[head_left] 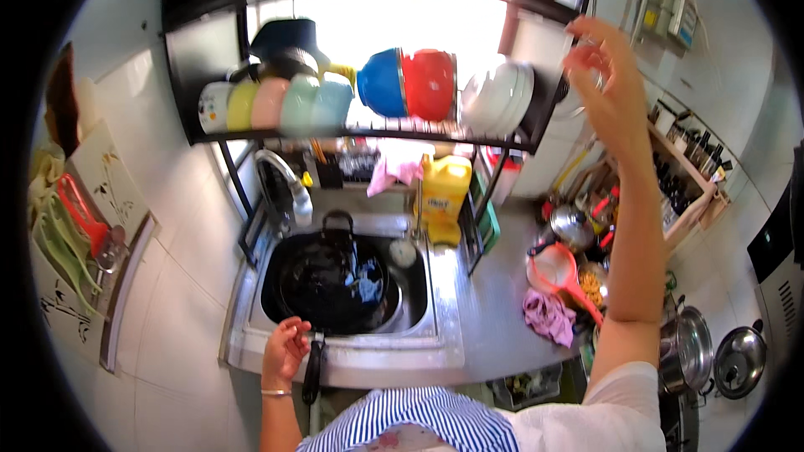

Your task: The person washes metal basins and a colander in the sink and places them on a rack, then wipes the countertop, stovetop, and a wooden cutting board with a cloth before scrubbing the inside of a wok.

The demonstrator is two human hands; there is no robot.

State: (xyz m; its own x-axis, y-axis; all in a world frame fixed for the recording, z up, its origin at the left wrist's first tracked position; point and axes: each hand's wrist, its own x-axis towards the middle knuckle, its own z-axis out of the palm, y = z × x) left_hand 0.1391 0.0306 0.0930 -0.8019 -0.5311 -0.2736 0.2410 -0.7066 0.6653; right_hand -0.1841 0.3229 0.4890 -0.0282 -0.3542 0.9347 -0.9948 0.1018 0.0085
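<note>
Hands: left hand (286,350) open beside one black pan (333,285); right hand (605,88) grips one glass (582,84).

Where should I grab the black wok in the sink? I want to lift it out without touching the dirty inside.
Grip the wok by its long black handle, which sticks out over the sink's front rim toward you, beside the left hand. Probably come from the front, palm down; the small loop handle at the back could steady it.

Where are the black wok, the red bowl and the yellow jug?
black wok (322,289): head view, dark inside wall.
red bowl (430,84): head view, rounded outer side.
yellow jug (445,192): head view, front face.
</note>
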